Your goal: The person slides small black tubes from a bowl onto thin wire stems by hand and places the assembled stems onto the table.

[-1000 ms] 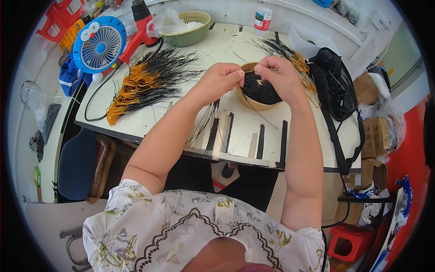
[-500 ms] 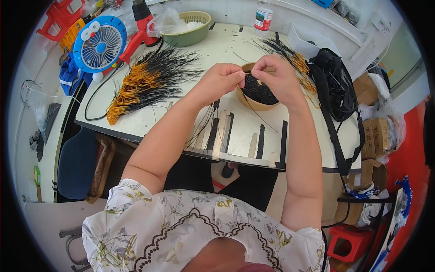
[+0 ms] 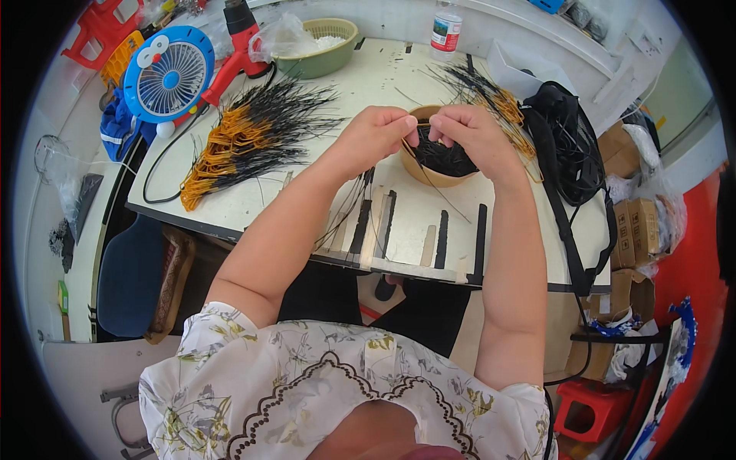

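My left hand [image 3: 377,136] and my right hand [image 3: 469,135] are held close together above a tan bowl [image 3: 420,170] filled with small black pieces. Both pinch a thin wire [image 3: 423,125] between thumb and fingertips; a dark strand hangs from them toward the table. Below my left wrist a bunch of thin wires [image 3: 349,211] lies over black and tan strips [image 3: 414,238] fixed along the table's near edge.
A big pile of black and orange wires [image 3: 253,138] lies on the white table [image 3: 253,203] to the left, a smaller bundle [image 3: 491,96] behind the bowl. A blue fan [image 3: 167,77], red heat gun [image 3: 238,34], green basket [image 3: 318,47], bottle [image 3: 446,29] and black cables [image 3: 571,142] ring the table.
My hands have shifted only slightly while working the wire between the fingertips; everything else on the table stays where it was.
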### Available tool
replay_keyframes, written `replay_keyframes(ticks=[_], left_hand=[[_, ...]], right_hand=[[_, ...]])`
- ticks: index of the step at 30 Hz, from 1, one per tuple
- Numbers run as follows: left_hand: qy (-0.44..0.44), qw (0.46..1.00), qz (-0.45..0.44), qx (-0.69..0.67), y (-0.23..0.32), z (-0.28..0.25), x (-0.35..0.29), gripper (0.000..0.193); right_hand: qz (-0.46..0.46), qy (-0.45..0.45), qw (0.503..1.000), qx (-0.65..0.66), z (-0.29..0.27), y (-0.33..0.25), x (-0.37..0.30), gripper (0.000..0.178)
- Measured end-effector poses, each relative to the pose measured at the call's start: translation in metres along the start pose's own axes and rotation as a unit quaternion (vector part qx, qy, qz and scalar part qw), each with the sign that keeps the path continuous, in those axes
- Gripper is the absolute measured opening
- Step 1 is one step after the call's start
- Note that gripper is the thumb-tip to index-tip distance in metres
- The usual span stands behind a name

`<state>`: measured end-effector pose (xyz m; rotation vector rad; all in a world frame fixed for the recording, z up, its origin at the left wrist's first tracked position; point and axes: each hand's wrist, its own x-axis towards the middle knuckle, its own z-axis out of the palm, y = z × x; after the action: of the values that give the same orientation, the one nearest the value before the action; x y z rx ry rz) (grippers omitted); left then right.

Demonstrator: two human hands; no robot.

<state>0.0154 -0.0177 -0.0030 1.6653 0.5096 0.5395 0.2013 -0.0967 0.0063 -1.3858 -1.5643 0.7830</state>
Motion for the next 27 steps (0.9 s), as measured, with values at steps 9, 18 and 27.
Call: replay_keyframes(ticks=[9, 18, 27], left_hand=[[-0.014, 0.999, -0.006, -0.029, -0.002, 0.001, 0.001, 0.029], [0.006, 1.0, 0.0, -0.027, -0.002, -0.003, 0.001, 0.028], [0.013, 1.0, 0.007, 0.011, -0.001, -0.001, 0.0, 0.028]], right_hand=[[-0.075, 0.043, 0.995, -0.057, 0.007, 0.009, 0.003, 0.013], [0.017, 0.02, 0.996, 0.083, -0.004, -0.007, -0.003, 0.019], [0.023, -0.006, 0.999, 0.039, 0.002, 0.004, 0.001, 0.017]])
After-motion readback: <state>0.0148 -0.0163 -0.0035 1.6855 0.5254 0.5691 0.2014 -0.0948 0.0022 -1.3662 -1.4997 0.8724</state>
